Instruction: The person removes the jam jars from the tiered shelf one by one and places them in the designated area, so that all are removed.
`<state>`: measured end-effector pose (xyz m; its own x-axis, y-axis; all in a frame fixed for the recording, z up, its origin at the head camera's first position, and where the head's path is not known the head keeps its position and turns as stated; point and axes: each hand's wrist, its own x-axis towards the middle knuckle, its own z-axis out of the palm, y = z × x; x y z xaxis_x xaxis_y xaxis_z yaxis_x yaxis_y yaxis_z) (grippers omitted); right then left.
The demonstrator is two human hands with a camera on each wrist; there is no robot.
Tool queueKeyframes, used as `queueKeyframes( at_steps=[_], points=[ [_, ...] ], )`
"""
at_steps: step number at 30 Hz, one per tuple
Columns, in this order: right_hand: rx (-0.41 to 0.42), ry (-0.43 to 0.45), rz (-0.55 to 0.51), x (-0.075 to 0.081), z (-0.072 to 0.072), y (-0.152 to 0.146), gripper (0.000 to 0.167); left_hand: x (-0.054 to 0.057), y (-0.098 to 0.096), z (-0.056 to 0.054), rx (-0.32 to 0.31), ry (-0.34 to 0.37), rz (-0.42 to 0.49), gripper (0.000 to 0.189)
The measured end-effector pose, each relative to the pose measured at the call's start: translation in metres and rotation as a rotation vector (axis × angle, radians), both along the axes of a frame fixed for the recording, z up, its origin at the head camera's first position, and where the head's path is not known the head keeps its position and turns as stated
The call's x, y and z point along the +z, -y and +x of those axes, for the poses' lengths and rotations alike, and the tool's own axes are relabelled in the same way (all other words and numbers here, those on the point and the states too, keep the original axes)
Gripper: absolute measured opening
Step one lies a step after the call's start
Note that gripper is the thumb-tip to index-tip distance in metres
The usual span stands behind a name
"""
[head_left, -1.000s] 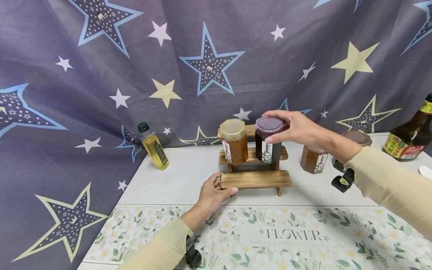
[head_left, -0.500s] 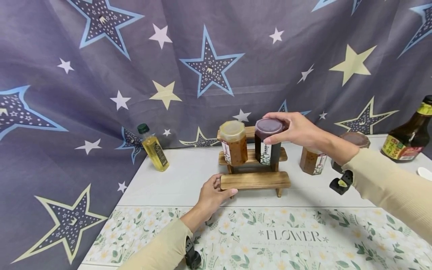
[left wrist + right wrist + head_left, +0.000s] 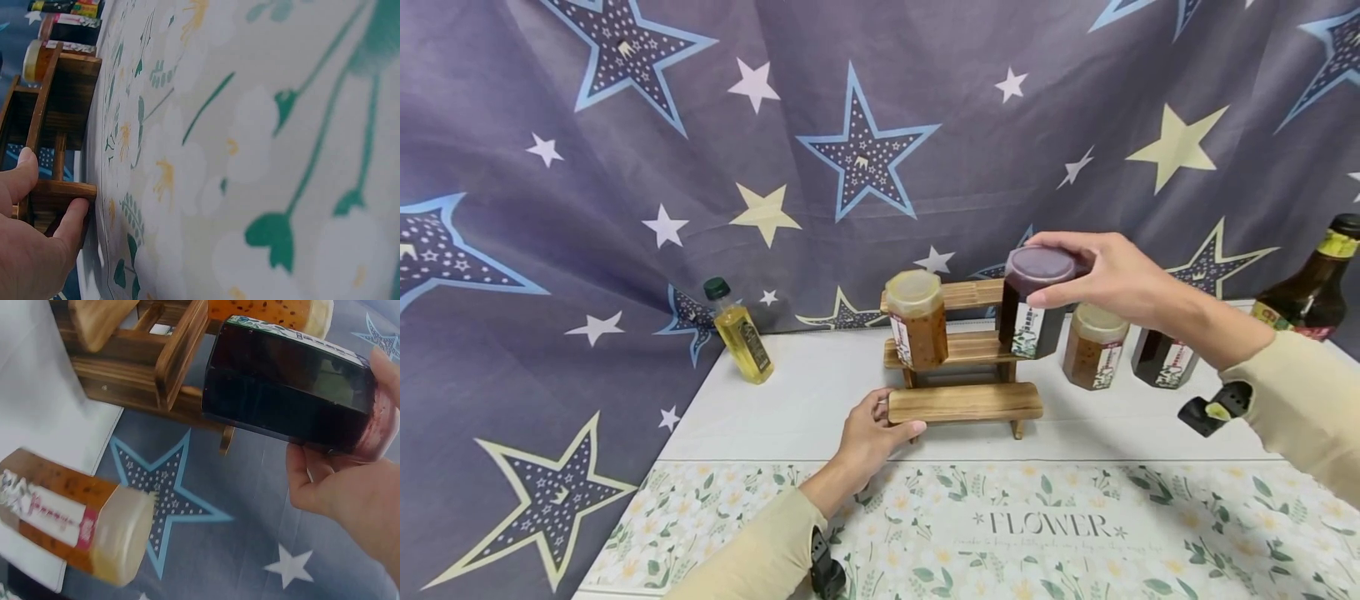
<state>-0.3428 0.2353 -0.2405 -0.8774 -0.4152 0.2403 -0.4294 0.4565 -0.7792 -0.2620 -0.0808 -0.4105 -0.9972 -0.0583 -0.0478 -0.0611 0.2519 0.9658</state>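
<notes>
A dark jar with a purple lid (image 3: 1028, 321) is gripped near its lid by my right hand (image 3: 1108, 275), fingers and thumb on either side. It overlaps the right end of the middle step of a small wooden tiered rack (image 3: 966, 402). In the right wrist view the dark jar (image 3: 284, 381) tilts across the frame beside the rack. My left hand (image 3: 868, 429) holds the left end of the rack's lowest step, thumb in front. The left wrist view shows that hand (image 3: 37, 244) pinching the wooden board. An amber jar with a pale lid (image 3: 919, 325) stands on the middle step.
Right of the rack stand another amber jar (image 3: 1093, 350) and a second dark jar (image 3: 1165, 360), partly behind my right arm. A sauce bottle (image 3: 1311, 283) is at the far right, an oil bottle (image 3: 743, 337) at the left. A star-patterned cloth (image 3: 715, 150) hangs behind.
My right hand has moved the dark jar rightward and slightly up, away from the amber jar on the rack. The left hand keeps its hold on the lowest step.
</notes>
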Motion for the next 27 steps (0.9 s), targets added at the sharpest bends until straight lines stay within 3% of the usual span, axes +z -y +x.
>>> queueKeyframes(
  at_steps=[4,13,27],
  points=[
    [-0.034,0.031,-0.004,-0.004,0.002,-0.015,0.066,-0.001,0.0,0.0,0.001,0.004,-0.002,0.076],
    [-0.142,-0.026,0.095,-0.019,0.009,-0.051,0.065,-0.001,0.0,-0.001,0.001,0.005,0.002,0.076],
    [-0.161,-0.011,0.105,-0.061,0.023,-0.084,0.064,0.001,0.0,0.0,-0.005,0.004,0.001,0.075]
  ],
)
